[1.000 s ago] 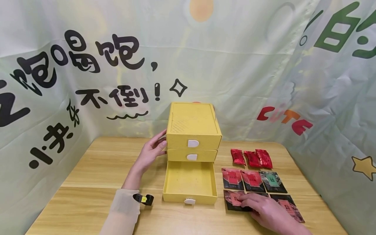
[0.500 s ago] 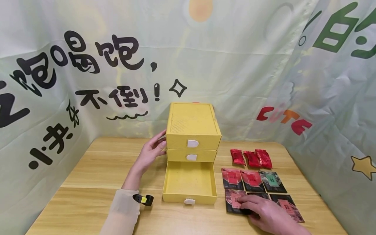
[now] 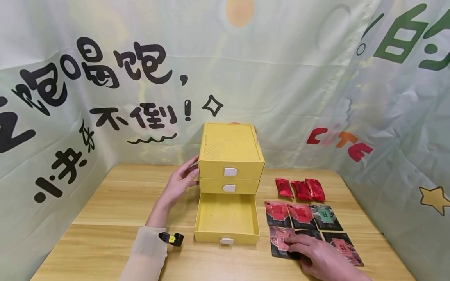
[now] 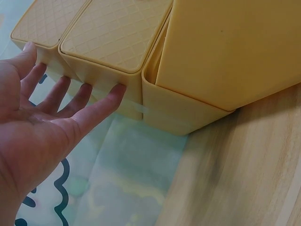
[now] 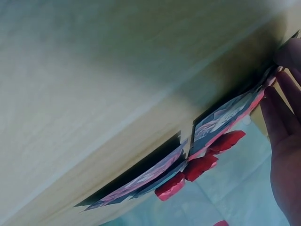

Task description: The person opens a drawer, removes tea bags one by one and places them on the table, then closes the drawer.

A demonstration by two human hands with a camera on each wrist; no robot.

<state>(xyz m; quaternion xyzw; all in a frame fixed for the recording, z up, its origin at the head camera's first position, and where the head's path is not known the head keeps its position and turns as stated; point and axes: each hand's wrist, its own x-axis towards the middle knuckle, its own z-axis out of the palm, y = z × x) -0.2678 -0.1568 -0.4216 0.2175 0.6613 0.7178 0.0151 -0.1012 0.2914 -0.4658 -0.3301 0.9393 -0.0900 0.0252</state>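
Observation:
A yellow drawer cabinet (image 3: pixel 232 144) with white pull tabs stands mid-table, its bottom drawer (image 3: pixel 226 214) pulled out with a bare floor showing. My left hand (image 3: pixel 180 183) rests against the cabinet's left side. In the left wrist view, the fingers (image 4: pixel 101 106) are extended, their tips at the yellow wall. My right hand (image 3: pixel 318 253) touches a flat dark packet with a pink label (image 3: pixel 280 236), front left of two rows. The packet lies on the table under the fingertips. The right wrist view shows the thumb (image 5: pixel 289 54) apart from the fingers (image 5: pixel 277 110).
Behind the right hand lie two red-and-black packets (image 3: pixel 278 214) and a green-labelled one (image 3: pixel 327 216). Beside it are a dark packet (image 3: pixel 309 234), partly covered, and a pink-labelled one (image 3: pixel 343 248). Red foil sachets (image 3: pixel 309 190) lie farther back. A printed curtain (image 3: pixel 263 78) hangs around the table.
The front-left packet has shifted slightly toward the near edge and to the right, and turned a little, under my right fingertips. My left hand and the cabinet stay put.

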